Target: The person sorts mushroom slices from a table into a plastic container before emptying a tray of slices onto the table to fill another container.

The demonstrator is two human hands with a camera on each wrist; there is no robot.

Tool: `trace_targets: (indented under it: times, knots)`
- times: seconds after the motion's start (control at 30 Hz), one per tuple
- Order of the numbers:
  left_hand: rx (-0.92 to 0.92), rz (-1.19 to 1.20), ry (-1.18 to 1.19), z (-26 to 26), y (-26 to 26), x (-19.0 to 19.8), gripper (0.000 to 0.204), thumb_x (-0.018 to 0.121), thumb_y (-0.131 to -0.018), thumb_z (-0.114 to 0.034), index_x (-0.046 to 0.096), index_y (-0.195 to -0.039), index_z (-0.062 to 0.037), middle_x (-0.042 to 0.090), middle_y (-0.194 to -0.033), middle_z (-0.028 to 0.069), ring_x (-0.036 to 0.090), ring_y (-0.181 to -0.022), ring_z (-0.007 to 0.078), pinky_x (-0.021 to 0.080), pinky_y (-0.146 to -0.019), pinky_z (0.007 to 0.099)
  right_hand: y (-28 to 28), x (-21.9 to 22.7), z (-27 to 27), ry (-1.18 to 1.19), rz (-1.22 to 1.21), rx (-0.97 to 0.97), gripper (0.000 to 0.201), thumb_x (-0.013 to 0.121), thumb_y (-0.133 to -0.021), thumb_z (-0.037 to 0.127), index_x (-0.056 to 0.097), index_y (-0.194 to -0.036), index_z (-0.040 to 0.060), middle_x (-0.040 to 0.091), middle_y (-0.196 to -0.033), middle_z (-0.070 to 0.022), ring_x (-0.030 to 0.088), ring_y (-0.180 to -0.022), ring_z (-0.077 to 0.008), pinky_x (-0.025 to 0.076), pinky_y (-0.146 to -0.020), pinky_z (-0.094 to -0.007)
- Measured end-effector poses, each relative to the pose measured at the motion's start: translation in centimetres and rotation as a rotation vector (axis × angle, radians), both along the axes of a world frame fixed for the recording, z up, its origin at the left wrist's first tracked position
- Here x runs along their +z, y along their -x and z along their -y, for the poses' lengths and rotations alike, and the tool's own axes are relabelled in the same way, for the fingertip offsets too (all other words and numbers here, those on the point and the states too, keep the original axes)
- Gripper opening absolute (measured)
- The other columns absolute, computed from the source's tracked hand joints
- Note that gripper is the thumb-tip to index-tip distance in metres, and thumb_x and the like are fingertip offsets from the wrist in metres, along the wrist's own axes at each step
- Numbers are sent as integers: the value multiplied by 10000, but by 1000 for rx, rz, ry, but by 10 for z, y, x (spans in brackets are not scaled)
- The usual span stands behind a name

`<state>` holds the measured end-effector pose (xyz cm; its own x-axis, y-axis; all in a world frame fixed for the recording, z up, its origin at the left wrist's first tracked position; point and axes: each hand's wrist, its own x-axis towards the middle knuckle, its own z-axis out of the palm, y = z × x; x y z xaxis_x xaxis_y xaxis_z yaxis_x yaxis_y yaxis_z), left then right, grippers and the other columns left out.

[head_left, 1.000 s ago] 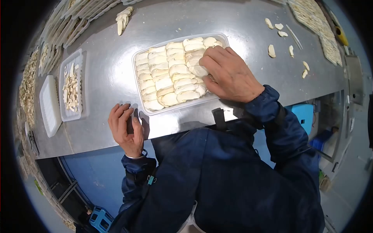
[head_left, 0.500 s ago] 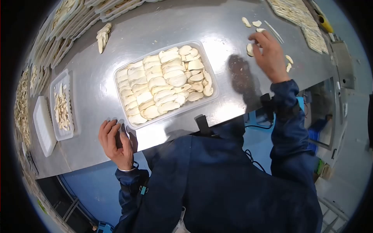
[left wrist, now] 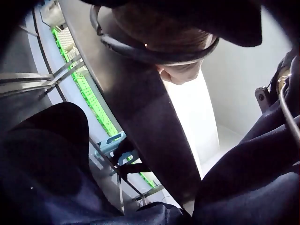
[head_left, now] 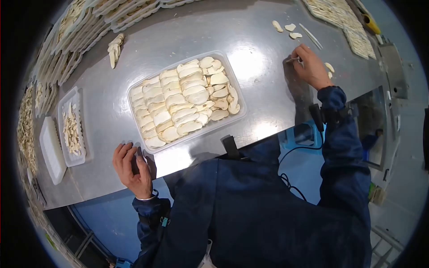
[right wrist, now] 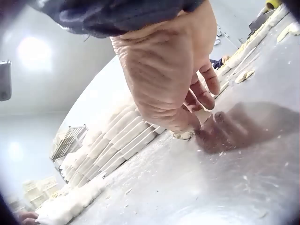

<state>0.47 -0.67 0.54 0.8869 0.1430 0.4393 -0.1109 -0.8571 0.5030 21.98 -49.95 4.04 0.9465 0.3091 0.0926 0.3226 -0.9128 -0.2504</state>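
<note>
In the head view, the left hand rests at the table's near edge with its fingers loosely bent, holding nothing. The right hand is low over the steel table, its thumb and fingers brought narrowly together on a pale slice. Between the hands, a clear tray carries overlapping rows of pale slices. Beyond the right hand lie three loose slices and a thin white stick; just to its right are two more. Left of the left hand stands a small white tray of fragments.

In the left wrist view, a bracelet circles the left wrist; the fingers are hidden, so their spread cannot be told from here.

In the right wrist view, the pale slice shows between the right hand's thumb and fingers, close above the table, with stacked trays behind the hand
</note>
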Motion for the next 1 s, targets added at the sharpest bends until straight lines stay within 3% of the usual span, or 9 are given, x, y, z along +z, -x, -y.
trace_targets:
  times: [0.03,0.13,0.23,0.33,0.43,0.53,0.73,0.93,1.0]
  knots:
    - [1,1,7,0,0,0,216,594,-845,-15,676,-1044,5,664,-1176,148,535,-1234,380,412,-1050,470,2,0,2,4,-21,-54,154,609,-892,118,633,-1014,26,638,-970,-135,622,-889,-381,501,-794,-434]
    - [-1,-1,-11,0,0,1,218,591,-848,-11,673,-1049,2,663,-1181,147,536,-1235,378,414,-1050,468,19,8,-13,-69,-122,-127,174,622,-914,116,638,-1044,1,675,-943,-106,645,-784,-298,495,-712,-359]
    - [-1,-10,-27,-1,1,2,216,591,-852,-14,673,-1052,0,663,-1184,146,537,-1233,376,414,-1050,467,26,0,-13,-373,-305,-207,240,614,-907,143,666,-1090,-4,691,-1047,-140,657,-906,-339,510,-787,-414]
    - [-1,-9,-25,0,1,2,213,592,-857,-22,675,-1053,-2,664,-1184,145,539,-1231,373,414,-1050,467,29,-7,-17,-374,-145,-106,288,620,-904,144,664,-1144,-9,673,-1023,-148,656,-888,-314,516,-787,-410]
    - [-4,-4,-27,0,1,1,212,592,-860,-28,677,-1052,-3,664,-1184,145,540,-1229,371,413,-1051,466,33,-4,-22,-218,28,-95,299,628,-897,150,664,-1151,-5,646,-1016,-144,651,-872,-309,518,-792,-405]
    - [-4,-16,-22,-2,2,1,219,577,-884,-43,680,-1072,3,662,-1201,142,529,-1253,359,392,-1073,464,41,9,-34,-107,16,-159,293,643,-887,165,664,-1134,9,624,-1012,-136,644,-872,-318,516,-803,-398]
    - [-8,-10,-19,-1,1,2,217,584,-868,-35,682,-1059,1,664,-1186,146,538,-1234,366,407,-1057,464,35,-4,-34,-131,34,-97,221,662,-863,174,628,-997,3,599,-943,-155,617,-852,-352,507,-770,-422]
    - [0,1,3,0,0,2,210,603,-849,-33,684,-1039,3,665,-1165,152,548,-1211,380,422,-1036,463,30,-5,-37,11,170,23,205,664,-825,135,603,-955,-11,578,-902,-160,592,-826,-357,481,-735,-438]
    - [7,-1,5,1,0,4,209,606,-848,-35,685,-1038,5,664,-1160,153,549,-1209,381,424,-1031,464,31,0,-49,-41,211,45,209,671,-799,122,593,-946,-4,571,-891,-160,585,-837,-356,476,-737,-435]
